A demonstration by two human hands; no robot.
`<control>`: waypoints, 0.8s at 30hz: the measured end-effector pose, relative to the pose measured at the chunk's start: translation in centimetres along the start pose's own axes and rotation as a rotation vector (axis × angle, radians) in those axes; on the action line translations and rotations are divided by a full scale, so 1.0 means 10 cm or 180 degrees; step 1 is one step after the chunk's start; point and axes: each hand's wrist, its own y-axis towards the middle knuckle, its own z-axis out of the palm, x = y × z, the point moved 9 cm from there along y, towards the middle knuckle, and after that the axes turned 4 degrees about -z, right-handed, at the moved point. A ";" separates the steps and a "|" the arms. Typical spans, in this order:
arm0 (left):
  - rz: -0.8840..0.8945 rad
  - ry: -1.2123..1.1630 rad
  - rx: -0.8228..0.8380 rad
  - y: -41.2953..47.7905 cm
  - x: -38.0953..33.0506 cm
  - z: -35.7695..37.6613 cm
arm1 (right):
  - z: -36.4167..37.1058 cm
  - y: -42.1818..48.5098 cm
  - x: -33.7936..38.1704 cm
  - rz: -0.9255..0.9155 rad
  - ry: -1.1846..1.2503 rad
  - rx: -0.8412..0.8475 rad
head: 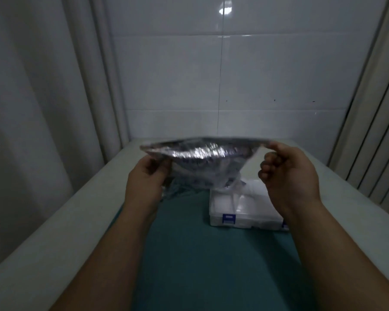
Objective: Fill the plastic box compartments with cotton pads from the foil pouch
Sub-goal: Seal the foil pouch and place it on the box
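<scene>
Foil pouch held aloft in both hands, above the box.

I record a silver, crinkled foil pouch (202, 158) stretched wide by its upper edge, blurred; I cannot see its contents. The left hand (144, 182) grips the pouch's left end with curled fingers. The right hand (288, 173) pinches the right corner between thumb and forefinger, with the other fingers curled in. Below it, a clear rectangular plastic box (240, 212) with blue latches (228, 219) lies on a teal cloth (200, 254). It shows white inside, and I cannot tell what fills the compartments. The pouch's hanging lower part hides the box's far side, and the right forearm covers its right corner. The pale table (54, 221) borders the cloth on both sides. A white tiled wall (234, 75) closes the far end and pale curtains (32, 97) flank it. Open cloth lies left of the box and toward me.
</scene>
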 end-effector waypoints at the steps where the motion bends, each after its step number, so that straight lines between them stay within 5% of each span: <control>1: -0.0053 -0.0106 -0.0031 0.02 0.02 -0.02 | -0.03 0.01 0.04 -0.0177 -0.0381 -0.0022; 4: -0.0500 -0.0754 -0.0039 0.03 0.13 -0.01 | 0.03 -0.02 0.06 -0.0462 -0.1611 0.0189; 9: -0.1007 -0.1172 0.0045 -0.03 0.20 0.09 | 0.17 -0.08 -0.27 0.0043 -0.2445 0.0892; 18: -0.1354 -0.1644 0.0079 -0.11 0.22 0.14 | 0.07 -0.10 -0.32 0.0602 -0.2437 0.0565; 24: -0.1424 -0.1243 -0.0075 -0.10 0.30 0.08 | -0.01 -0.07 -0.21 0.0087 -0.2762 0.0272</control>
